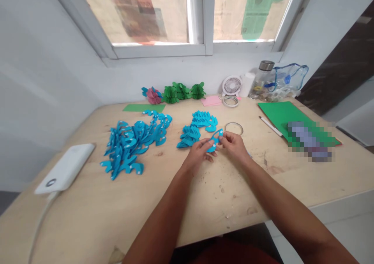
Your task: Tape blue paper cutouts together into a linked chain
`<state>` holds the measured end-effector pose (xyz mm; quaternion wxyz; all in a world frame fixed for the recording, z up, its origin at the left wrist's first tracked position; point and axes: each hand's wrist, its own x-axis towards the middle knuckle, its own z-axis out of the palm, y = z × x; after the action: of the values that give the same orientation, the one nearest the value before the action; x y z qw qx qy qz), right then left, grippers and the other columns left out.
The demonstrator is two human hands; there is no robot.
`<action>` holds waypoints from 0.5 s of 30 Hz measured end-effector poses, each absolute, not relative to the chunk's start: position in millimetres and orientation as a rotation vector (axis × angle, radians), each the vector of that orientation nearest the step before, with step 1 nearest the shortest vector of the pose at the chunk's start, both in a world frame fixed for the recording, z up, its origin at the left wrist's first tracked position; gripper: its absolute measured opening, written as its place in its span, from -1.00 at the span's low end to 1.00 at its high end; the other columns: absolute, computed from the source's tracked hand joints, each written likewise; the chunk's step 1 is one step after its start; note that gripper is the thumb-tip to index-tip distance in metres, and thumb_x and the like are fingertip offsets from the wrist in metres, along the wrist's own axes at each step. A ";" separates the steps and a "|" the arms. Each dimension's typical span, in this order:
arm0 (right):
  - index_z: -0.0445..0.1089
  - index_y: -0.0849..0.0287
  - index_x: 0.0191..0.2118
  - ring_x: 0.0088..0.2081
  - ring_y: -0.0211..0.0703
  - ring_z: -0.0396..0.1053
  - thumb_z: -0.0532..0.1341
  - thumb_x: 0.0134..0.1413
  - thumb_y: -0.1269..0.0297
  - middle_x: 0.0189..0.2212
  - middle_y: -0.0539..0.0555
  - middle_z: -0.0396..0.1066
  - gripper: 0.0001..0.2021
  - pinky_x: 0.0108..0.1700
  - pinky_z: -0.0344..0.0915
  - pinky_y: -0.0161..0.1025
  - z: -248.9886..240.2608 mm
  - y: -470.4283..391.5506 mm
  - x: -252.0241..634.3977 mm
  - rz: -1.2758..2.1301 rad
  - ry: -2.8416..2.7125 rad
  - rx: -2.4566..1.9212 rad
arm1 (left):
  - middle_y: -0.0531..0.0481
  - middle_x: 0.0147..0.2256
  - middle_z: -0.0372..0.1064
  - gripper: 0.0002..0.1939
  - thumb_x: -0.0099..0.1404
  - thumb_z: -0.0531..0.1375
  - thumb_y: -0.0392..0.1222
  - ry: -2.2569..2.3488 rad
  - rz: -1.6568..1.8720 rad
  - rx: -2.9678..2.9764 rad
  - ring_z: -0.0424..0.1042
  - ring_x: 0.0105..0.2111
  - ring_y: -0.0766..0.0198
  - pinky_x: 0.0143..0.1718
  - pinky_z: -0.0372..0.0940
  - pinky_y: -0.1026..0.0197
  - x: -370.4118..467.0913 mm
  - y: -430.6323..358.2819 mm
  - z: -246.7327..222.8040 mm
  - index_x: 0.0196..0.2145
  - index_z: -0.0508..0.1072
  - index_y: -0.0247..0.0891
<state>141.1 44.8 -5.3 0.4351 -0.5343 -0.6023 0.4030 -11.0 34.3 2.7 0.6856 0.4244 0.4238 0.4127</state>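
Observation:
A blue paper cutout (215, 137) with small white patches is held between my two hands, just above the table. My left hand (201, 151) is closed on its left side, thumb on top. At its upper right edge, by a white patch, my right hand (233, 142) pinches with thumb and finger. Right behind my left hand lie two small heaps of folded blue cutouts, a nearer heap (189, 136) and a farther heap (203, 119). Further left spreads a larger pile of blue cutouts (128, 139), many with white patches.
A roll of tape (234, 124) lies just beyond my right hand. Along the wall stand green paper figures (181, 91), a small fan (231, 85) and a glass bottle (262, 80). Green sheets (280, 112) and a white pen (270, 126) lie right; a white power bank (66, 168) lies left.

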 end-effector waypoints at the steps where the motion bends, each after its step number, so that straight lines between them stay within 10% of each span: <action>1: 0.36 0.22 -0.43 -0.49 -0.25 0.33 0.11 -0.01 0.19 -0.57 0.00 0.37 -0.80 -0.44 0.19 -0.34 -4.5 44.7 141.5 0.996 -1.494 -1.330 | -0.15 -0.43 0.45 -0.57 0.04 0.18 0.14 0.925 0.921 0.902 0.39 -0.57 0.30 -0.63 0.27 0.30 -10.9 35.0 1.6 -0.37 0.42 -0.34; 15: 0.36 0.19 -0.36 -0.41 -0.25 0.30 -0.04 0.14 0.24 -0.51 0.00 0.35 -0.73 -0.36 0.18 -0.33 14.3 32.3 136.3 0.659 -1.695 -1.290 | 0.02 -0.60 0.36 -0.72 -0.06 0.27 -0.03 1.159 1.126 1.086 0.32 -0.63 0.38 -0.61 0.22 0.35 -10.6 30.1 4.8 -0.52 0.40 -0.33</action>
<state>136.3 32.3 14.3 0.4406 -0.5194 -0.6825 0.2653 -10.6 30.1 4.8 0.5625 0.4611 0.4923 0.4781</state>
